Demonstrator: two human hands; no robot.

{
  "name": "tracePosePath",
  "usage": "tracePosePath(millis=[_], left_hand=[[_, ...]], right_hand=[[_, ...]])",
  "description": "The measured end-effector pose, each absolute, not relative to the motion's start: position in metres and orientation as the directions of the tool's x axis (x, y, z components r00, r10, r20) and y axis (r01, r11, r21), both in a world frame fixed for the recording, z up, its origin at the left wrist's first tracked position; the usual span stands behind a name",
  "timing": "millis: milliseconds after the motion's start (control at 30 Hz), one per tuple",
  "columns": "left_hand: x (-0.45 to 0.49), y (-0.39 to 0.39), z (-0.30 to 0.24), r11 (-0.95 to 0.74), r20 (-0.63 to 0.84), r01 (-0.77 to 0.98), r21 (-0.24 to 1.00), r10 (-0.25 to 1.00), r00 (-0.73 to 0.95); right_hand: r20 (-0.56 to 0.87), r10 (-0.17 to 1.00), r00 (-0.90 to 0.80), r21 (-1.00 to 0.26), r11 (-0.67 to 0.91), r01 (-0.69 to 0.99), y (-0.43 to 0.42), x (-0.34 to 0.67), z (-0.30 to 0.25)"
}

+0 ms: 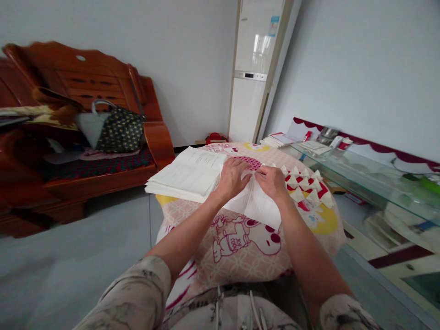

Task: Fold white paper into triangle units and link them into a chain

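A creased white sheet of paper [252, 199] lies on the patterned tablecloth in front of me. My left hand [233, 176] holds the sheet near its far edge, fingers curled over it and thumb toward the middle. Close by on the right, my right hand [272, 181] pinches the same far edge between thumb and fingers. To the left of my hands is a thick stack of paper [190, 172] with print on the top page. Several small folded paper pyramids [304, 184] stand in rows to the right, beyond my right hand.
The round table wears a pink cartoon tablecloth [233, 266]. At the right stands a glass-topped cabinet [374, 178] with papers, a metal pot [329, 134] and other items. A wooden sofa [92, 78] carrying bags is at the left; a tall air conditioner [249, 101] stands behind.
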State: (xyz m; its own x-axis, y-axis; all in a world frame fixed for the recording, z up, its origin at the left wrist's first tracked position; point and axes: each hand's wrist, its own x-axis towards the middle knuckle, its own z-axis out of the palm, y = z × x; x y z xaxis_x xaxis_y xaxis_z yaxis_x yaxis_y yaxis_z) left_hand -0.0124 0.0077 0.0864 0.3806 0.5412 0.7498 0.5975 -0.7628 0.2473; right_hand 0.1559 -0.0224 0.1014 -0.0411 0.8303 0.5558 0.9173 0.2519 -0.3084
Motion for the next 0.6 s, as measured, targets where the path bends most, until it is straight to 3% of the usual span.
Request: tracePosePath(millis=[167, 600], left_hand=[[-0.006, 0.014, 0.09, -0.728, 0.682, 0.609, 0.314, 0.619, 0.389], [-0.002, 0.02, 0.097, -0.738, 0.665, 0.59, 0.328, 0.624, 0.411]], right_hand=[[0.554, 0.829, -0.069, -0.295, 0.273, 0.916, -0.023, 0.155, 0.101], [0.551, 0.829, -0.094, -0.251, 0.272, 0.929, -0.028, 0.152, 0.106]])
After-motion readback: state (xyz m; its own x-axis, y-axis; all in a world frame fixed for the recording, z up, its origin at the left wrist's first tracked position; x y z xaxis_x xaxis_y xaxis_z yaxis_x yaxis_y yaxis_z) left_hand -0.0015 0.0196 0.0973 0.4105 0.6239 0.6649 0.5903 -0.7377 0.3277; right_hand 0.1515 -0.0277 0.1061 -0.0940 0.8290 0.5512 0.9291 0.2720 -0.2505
